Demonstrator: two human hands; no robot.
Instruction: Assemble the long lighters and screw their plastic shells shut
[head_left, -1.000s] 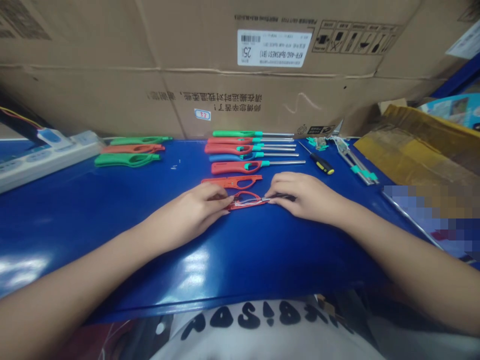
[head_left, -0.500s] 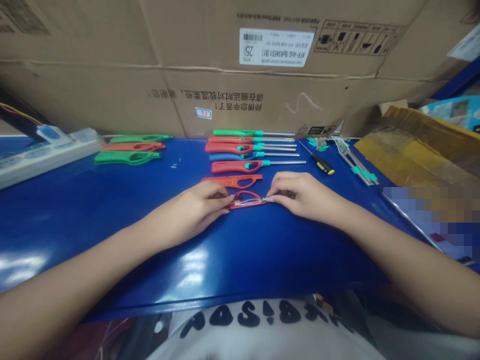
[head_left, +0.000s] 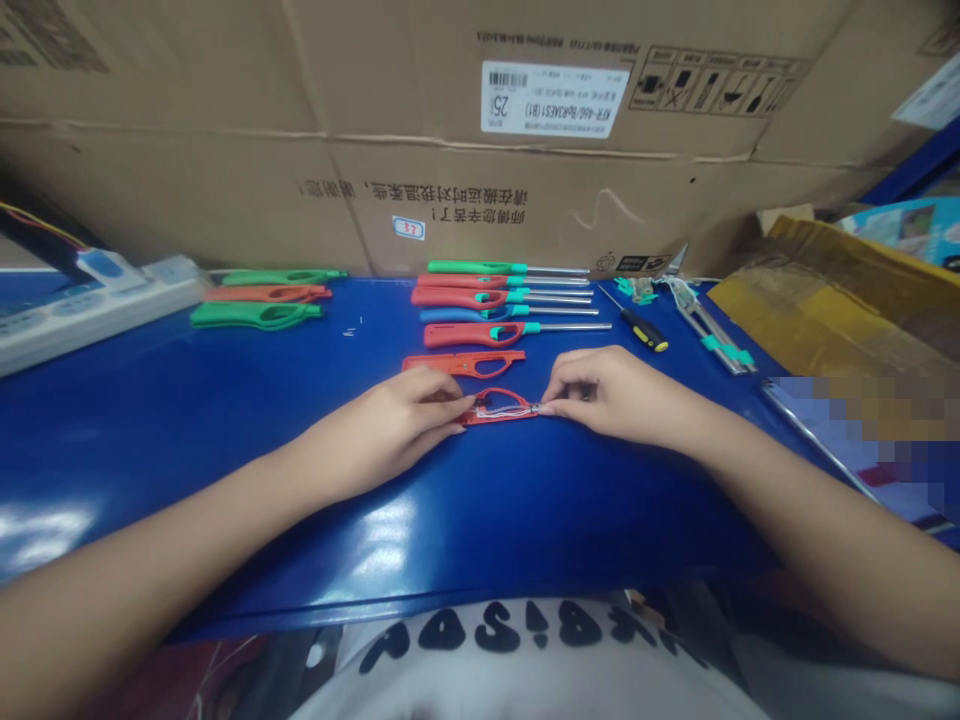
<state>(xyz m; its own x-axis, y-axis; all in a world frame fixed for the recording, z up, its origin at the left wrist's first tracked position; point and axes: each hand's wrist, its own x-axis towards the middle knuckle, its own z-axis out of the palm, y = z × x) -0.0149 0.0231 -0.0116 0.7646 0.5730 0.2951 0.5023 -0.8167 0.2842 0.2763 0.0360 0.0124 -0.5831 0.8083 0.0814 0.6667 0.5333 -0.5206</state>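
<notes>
An open red lighter shell [head_left: 501, 417] with thin pale wires inside lies on the blue table, between my two hands. My left hand [head_left: 409, 420] pinches the shell's left end between thumb and fingers. At its right end, the thumb and index finger of my right hand [head_left: 600, 392] are closed on a small dark part at the wires' end, too small to make out. Just behind lies another red shell half [head_left: 465, 364], its left end near my left knuckles. Farther back is a row of lighters [head_left: 469, 333] in red, blue and green with metal tubes.
Green and red lighter handles [head_left: 259, 316] lie at the back left beside a white power strip [head_left: 97, 305]. A screwdriver [head_left: 643, 328] and metal tubes with teal ends [head_left: 724, 345] are at the back right, near a yellow-taped box [head_left: 840, 300]. Cardboard [head_left: 255, 220] stands behind.
The red shell and both hands have shifted slightly to the right and nearer to me. Both hands keep their pinch.
</notes>
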